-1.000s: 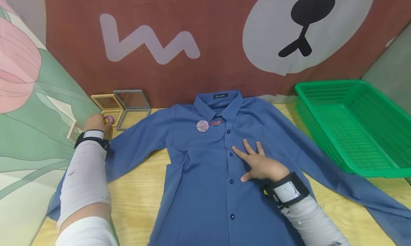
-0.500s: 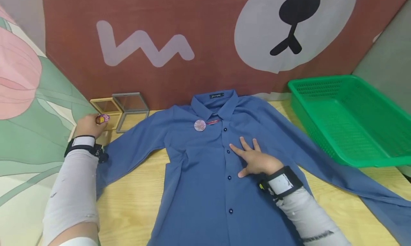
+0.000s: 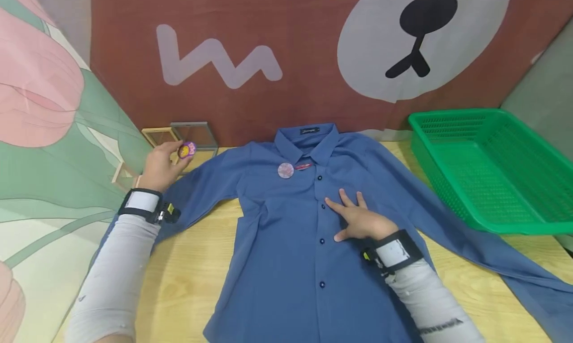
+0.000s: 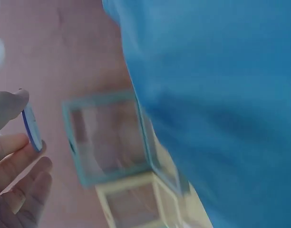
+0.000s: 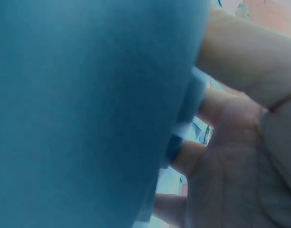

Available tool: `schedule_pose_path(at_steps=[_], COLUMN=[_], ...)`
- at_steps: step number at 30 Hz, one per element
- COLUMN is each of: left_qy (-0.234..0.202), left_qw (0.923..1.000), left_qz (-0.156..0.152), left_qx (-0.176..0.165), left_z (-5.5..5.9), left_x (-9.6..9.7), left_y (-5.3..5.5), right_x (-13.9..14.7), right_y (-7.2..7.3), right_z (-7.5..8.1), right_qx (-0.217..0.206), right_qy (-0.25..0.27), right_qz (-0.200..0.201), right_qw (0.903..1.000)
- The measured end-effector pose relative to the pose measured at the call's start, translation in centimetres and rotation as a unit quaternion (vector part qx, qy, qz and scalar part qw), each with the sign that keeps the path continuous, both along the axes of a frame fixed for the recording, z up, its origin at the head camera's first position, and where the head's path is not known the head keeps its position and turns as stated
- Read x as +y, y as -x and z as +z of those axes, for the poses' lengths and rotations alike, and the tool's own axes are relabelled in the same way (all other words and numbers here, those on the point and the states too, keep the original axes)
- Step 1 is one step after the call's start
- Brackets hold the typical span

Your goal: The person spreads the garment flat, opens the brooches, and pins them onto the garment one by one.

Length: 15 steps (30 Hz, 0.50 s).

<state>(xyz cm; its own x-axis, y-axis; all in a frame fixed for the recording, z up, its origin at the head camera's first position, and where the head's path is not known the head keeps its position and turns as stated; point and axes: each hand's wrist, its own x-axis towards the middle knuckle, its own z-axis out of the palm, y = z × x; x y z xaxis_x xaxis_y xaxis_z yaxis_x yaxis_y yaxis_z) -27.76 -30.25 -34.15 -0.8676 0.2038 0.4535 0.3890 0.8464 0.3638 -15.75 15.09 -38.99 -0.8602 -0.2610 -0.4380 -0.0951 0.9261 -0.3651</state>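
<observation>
A small round purple-and-yellow badge (image 3: 186,150) is pinched between the thumb and fingers of my left hand (image 3: 161,166), raised above the shirt's left-side sleeve. In the left wrist view the badge (image 4: 32,127) shows edge-on. My right hand (image 3: 364,222) rests with spread fingers on the blue button-up shirt (image 3: 282,243), beside its button row. A round pink badge (image 3: 285,170) sits on the shirt's chest, next to a small red pin (image 3: 303,167) below the collar. Shirt fabric fills much of the right wrist view.
Hinged frames, one grey (image 3: 194,131) and one light wood (image 3: 157,135), stand open at the back left. Another wooden frame (image 3: 123,176) leans by the left wall cloth. A green plastic basket (image 3: 488,184) stands at the right, against the shirt's other sleeve.
My left hand has lifted the purple-and-yellow badge away from the frames and moved it to the right. My right hand stays spread on the shirt.
</observation>
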Motion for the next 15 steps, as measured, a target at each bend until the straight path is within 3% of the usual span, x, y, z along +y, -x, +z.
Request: schedule_pose_path(at_steps=[8,15], left_qy=[0.012,-0.041], left_qw=[0.9974,0.9934], left_qz=[-0.071,-0.106], left_qx=[0.005,0.012], left_z=[1.4,2.5], left_x=[4.9,9.2], left_y=[-2.7,-5.1], right_x=[0.1,-0.4], right_y=[-1.3,-1.1], right_z=[0.3,0.6], right_qx=[0.027,0.041], right_qy=[0.010,0.002], right_qz=[0.004,0.000], right_qw=[0.9996,0.9992])
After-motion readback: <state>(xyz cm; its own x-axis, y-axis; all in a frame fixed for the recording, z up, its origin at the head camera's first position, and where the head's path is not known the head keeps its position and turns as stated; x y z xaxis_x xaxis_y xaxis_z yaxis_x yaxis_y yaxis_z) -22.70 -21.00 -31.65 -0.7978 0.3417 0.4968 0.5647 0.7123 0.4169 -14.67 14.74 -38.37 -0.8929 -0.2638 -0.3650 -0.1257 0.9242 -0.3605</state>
